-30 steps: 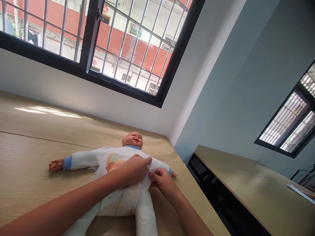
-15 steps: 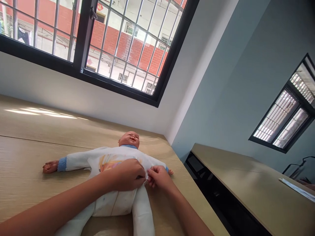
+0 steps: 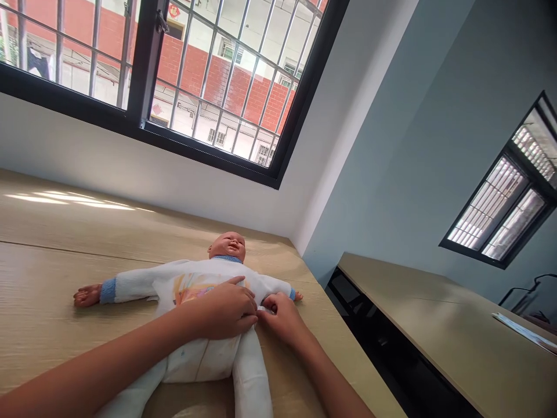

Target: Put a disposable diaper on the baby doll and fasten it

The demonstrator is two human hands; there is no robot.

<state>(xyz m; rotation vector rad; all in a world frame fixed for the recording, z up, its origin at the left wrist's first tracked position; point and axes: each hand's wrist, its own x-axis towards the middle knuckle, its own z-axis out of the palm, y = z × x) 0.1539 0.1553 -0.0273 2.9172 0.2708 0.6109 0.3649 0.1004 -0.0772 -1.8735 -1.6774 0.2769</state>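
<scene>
A baby doll lies face up on a wooden table, its arms spread. It wears a white top with blue cuffs and an orange print, and white pants. My left hand rests over the lower right part of the doll's top, fingers bent with the fingertips at its side edge. Close beside it, my right hand pinches the white cloth at the same edge, near the doll's hip.
A barred window is in the wall behind the table. Across a dark gap to the right stands a second table with a paper item on it. Another window shows at far right.
My left hand's fingers have loosened and spread a little, with one finger lifted. My right hand has turned slightly, its fingers more curled at the cloth. The view has shifted slightly.
</scene>
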